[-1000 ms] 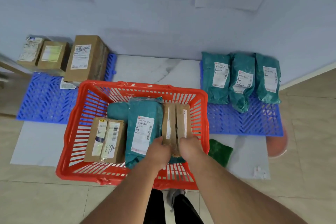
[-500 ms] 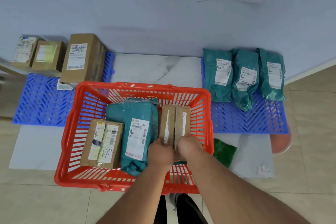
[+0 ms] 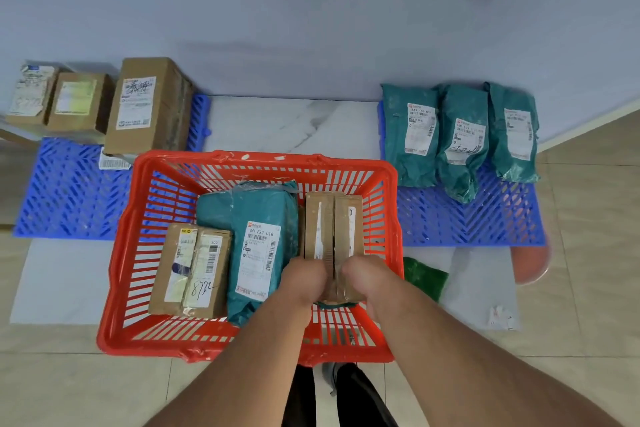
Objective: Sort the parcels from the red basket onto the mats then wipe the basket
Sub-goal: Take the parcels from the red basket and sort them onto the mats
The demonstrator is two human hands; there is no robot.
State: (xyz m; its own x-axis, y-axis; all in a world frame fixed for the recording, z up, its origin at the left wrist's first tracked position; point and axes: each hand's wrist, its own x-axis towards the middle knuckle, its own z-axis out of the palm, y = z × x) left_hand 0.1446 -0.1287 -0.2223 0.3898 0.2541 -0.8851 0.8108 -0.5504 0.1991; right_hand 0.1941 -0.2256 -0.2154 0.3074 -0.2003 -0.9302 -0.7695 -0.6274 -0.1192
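Your left hand (image 3: 304, 282) and right hand (image 3: 363, 282) each curl their fingers round the near end of one of two cardboard boxes (image 3: 332, 229), standing side by side at 3 o'clock inside the red basket (image 3: 138, 253). A teal mailer bag (image 3: 256, 239) lies at its centre, two more labelled boxes (image 3: 192, 270) at 9 o'clock.

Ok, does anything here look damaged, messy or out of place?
Two small things: the red basket has white smears along its far rim, and a crumpled paper scrap lies loose on the floor right of it. The sorted parcels sit tidily.
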